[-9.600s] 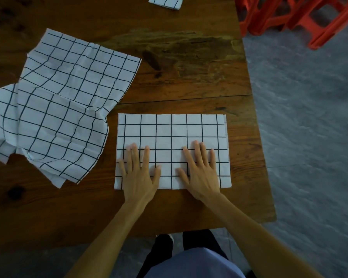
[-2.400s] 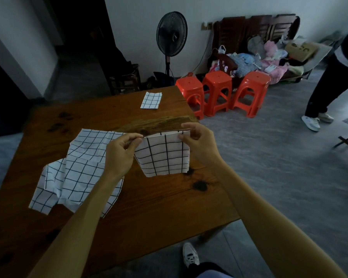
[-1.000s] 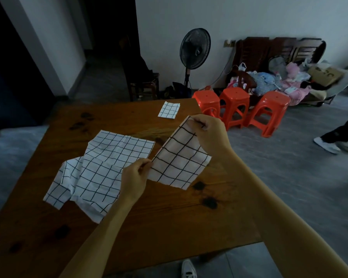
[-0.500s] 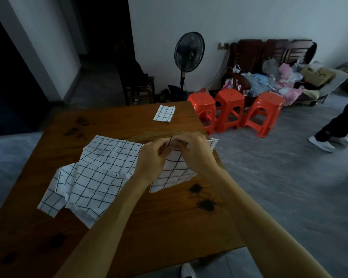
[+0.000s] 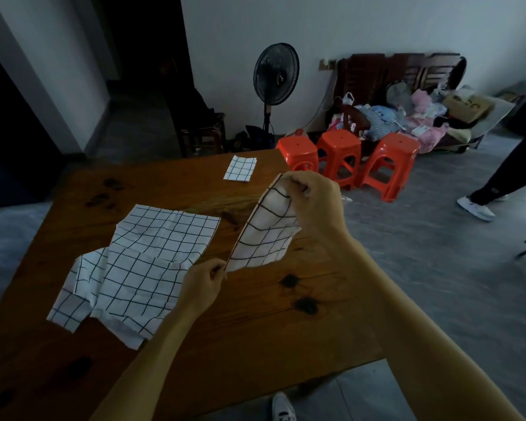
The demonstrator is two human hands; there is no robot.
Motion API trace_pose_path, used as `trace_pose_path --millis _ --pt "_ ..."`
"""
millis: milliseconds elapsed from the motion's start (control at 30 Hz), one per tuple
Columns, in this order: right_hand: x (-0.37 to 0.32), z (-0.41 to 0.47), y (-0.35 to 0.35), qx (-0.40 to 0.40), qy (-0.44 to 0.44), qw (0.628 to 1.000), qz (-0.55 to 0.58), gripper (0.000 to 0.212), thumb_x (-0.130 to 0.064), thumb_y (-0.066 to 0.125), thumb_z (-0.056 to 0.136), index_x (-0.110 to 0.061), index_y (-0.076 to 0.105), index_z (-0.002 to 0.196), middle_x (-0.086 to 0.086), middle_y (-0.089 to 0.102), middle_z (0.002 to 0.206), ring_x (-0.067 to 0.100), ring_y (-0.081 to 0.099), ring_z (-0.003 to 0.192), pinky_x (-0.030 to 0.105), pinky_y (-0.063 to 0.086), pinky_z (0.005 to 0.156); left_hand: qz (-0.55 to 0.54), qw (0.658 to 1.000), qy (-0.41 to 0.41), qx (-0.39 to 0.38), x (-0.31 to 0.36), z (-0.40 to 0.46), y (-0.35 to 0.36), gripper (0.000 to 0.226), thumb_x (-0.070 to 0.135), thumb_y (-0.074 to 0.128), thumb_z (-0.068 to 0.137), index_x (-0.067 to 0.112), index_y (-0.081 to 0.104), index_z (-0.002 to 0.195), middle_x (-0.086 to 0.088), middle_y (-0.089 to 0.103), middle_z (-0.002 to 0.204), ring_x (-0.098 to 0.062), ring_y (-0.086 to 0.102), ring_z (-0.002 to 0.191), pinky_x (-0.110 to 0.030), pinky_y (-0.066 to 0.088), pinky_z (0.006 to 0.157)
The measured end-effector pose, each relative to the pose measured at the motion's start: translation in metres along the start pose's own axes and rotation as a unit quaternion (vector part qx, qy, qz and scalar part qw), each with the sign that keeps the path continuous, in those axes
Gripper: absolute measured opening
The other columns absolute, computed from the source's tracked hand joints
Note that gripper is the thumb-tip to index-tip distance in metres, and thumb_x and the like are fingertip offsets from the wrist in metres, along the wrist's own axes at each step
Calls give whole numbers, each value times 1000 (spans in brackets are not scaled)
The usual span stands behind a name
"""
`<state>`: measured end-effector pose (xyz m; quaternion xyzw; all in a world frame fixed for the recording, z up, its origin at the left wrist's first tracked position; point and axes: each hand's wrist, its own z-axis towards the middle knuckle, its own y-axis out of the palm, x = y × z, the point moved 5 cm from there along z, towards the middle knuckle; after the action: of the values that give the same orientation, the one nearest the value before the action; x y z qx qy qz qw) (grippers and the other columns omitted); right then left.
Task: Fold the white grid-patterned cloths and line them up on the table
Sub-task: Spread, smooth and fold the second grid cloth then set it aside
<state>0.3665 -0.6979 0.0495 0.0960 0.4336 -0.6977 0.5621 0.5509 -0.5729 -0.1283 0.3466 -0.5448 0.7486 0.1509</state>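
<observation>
Wooden table (image 5: 255,344) | hands parted again | left hand (image 5: 202,285), right hand (image 5: 312,199) pinching folded cloth (image 5: 263,235) corners

Left hand (image 5: 202,284) pinched low, right hand (image 5: 312,197) raised — both arms outstretched.

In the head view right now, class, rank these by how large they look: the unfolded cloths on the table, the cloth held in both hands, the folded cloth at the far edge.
1. unfolded cloths, largest.
2. held cloth.
3. far folded cloth, smallest, though distance from the camera shrinks it, so its true size is unsure.
</observation>
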Motion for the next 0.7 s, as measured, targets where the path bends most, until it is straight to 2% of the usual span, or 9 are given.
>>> trace_pose_path --millis 67,133,200,267,333,400,500,567,700 --pt "4 -4 4 -12 -39 998 -50 11 -11 65 89 -12 76 91 -7 72 82 -5 57 67 5 41 65 -29 999 -15 42 -2 1 -8 8 26 53 96 28 57 90 13 59 76 0 55 66 -21 43 60" --pt "11 -13 16 -40 -44 996 -64 12 -10 65 88 -13 76 85 -5 73 79 0 61 68 17 48 66 -63 996 -3 70 17 7 -19 32 49 43 93 24 60 104 13 60 90 6 54 80 -18 43 67" --pt "14 -23 29 -60 -47 995 -61 11 -11 66 87 -13 76 84 -5 74 80 3 63 71 27 52 68 -85 994 24 66 45 17 -26 53 60 40 89 19 59 117 13 58 100 10 51 91 -13 39 71" --pt "8 -29 40 -82 -55 994 -52 10 -10 67 87 -13 76 84 -5 73 80 3 62 71 25 51 69 -87 994 52 44 69 24 -28 48 53 48 88 19 59 120 14 58 100 8 53 90 -10 39 72" --pt "0 -30 47 -104 -58 992 -35 11 -10 66 87 -12 76 82 -6 72 77 3 61 69 20 47 66 -84 994 67 27 76 29 -25 26 44 54 90 25 63 105 17 61 87 8 57 76 -8 41 64" --pt "-5 -28 48 -109 -57 992 -22 12 -12 65 88 -13 76 83 -6 72 76 5 61 68 21 48 65 -94 993 55 33 68 32 -24 11 35 56 92 28 64 90 14 63 76 3 58 67 -15 45 59" --pt "-6 -23 39 -100 -53 993 -18 12 -14 65 89 -12 75 83 -4 72 76 7 63 68 27 50 64 -95 994 39 47 51 27 -22 16 30 56 92 23 68 100 14 65 87 7 58 75 -12 47 66" --pt "-3 -22 30 -78 -32 996 -10 12 -12 64 90 -11 75 87 -4 73 81 6 63 71 21 49 64 -75 996 29 45 37 21 -19 18 23 58 93 17 70 105 13 64 92 6 59 79 -9 45 69" --pt "6 -15 13 -9 0 1000 -17 13 -10 63 90 -11 76 95 -4 73 92 2 62 78 12 47 69 -20 999 9 43 5 2 -18 11 18 59 92 26 66 92 12 66 83 -3 62 72 -17 48 66"
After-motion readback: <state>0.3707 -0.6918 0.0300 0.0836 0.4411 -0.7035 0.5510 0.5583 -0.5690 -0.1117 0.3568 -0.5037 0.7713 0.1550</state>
